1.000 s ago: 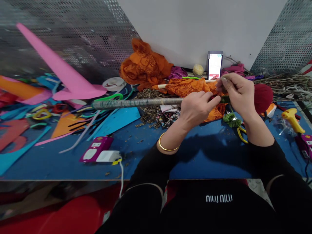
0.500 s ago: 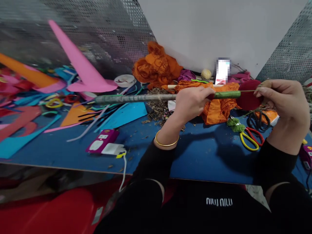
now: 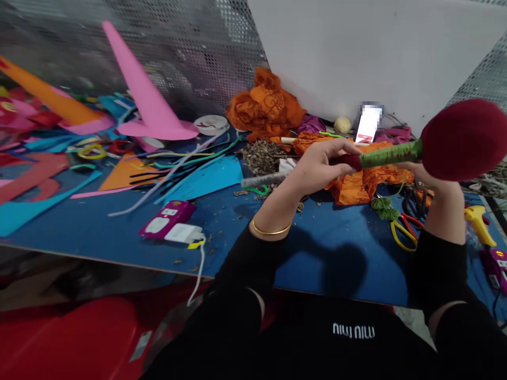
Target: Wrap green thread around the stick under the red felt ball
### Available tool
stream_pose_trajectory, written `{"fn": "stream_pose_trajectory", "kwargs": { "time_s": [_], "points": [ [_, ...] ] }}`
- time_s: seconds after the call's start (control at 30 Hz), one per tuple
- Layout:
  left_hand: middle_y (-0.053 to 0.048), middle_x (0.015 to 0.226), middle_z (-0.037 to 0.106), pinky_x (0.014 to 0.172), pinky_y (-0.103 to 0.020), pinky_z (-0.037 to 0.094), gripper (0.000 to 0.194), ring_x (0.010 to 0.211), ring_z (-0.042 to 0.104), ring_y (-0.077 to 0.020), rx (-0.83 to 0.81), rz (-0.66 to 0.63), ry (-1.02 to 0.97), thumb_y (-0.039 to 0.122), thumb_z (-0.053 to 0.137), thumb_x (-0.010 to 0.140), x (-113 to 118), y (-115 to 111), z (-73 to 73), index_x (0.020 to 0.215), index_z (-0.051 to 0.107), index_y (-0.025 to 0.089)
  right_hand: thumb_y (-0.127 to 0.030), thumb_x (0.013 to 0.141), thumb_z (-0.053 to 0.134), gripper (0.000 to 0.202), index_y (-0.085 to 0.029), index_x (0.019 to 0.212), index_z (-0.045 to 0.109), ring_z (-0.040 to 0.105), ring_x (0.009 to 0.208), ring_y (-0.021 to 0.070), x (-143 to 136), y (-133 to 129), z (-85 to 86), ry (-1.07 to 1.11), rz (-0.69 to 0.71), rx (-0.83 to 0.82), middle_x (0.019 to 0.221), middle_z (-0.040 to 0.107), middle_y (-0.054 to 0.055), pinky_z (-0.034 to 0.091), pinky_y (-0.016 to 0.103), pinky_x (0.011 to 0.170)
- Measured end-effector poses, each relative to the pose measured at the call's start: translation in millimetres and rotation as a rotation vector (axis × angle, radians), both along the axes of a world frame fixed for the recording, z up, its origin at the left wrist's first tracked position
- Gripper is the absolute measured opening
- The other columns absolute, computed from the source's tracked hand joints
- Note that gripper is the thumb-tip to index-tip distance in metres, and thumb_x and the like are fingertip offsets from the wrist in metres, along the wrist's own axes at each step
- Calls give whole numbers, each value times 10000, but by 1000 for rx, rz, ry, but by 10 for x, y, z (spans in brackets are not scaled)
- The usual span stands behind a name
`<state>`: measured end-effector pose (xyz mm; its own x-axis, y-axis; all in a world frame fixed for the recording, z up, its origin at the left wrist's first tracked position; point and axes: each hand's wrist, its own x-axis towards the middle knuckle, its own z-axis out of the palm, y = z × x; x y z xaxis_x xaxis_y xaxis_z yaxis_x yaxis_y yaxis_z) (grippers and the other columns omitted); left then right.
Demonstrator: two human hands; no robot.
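Holding a long stick (image 3: 317, 168) above the blue worktop (image 3: 328, 248), the left hand (image 3: 319, 166) is clenched around its middle, fingers wrapped over the spot where dark red wrapping meets a green-wrapped stretch (image 3: 390, 154). From that grip the grey end of the stick runs away to the left and down toward the worktop, while the green part rises to the right and ends in a big dark red ball (image 3: 461, 138) close to the camera. The right hand (image 3: 431, 182) sits just under and behind the ball, mostly hidden by it, so I cannot tell whether its grip is closed or loose. A gold bangle (image 3: 271, 230) circles the left wrist.

Below the right hand lie a tuft of green yarn (image 3: 383, 207) and yellow-handled scissors (image 3: 404, 235); further right, a yellow glue gun (image 3: 479, 224). Just beyond the left grip sits crumpled orange cloth (image 3: 362, 182). Well to the left of it are a pink foam cone (image 3: 146, 100), coloured foam strips, and a purple power strip (image 3: 168, 220).
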<state>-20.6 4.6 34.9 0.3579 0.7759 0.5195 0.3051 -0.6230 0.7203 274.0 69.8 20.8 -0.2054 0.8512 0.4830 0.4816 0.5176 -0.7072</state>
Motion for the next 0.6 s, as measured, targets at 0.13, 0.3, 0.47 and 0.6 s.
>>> {"fn": "stream_pose_trajectory", "kwargs": {
  "time_s": [0.13, 0.3, 0.47, 0.6],
  "points": [
    [-2, 758, 683, 577, -269, 505, 198, 608, 607, -109, -75, 13, -124, 200, 585, 849, 30, -12, 3, 1045, 613, 200, -411, 815, 692, 212, -201, 798, 713, 637, 788, 178, -380, -98, 2, 9, 11, -6, 795, 695, 24, 526, 332, 765],
    [38, 657, 617, 510, -216, 454, 164, 527, 552, -75, -177, -22, -263, 176, 624, 817, 77, -14, 12, 980, 615, 194, -614, 870, 543, 388, -252, 952, 657, 664, 888, 189, -969, -295, -83, 540, 310, -41, 972, 697, 33, 555, 361, 810],
    [39, 666, 621, 492, -179, 408, 195, 545, 567, -66, -360, -57, -494, 124, 664, 773, 89, 42, 10, 954, 620, 182, -508, 884, 610, 287, -230, 821, 640, 630, 702, 161, -1060, -454, -99, 312, 353, -38, 739, 637, -1, 552, 341, 713],
    [24, 664, 636, 487, -180, 383, 167, 553, 572, -74, -452, -77, -552, 123, 656, 794, 100, 87, -12, 945, 608, 176, -405, 933, 559, 295, -222, 719, 646, 634, 869, 202, -1029, -580, -25, 195, 52, 378, 812, 611, 38, 539, 406, 831]
  ]
}}
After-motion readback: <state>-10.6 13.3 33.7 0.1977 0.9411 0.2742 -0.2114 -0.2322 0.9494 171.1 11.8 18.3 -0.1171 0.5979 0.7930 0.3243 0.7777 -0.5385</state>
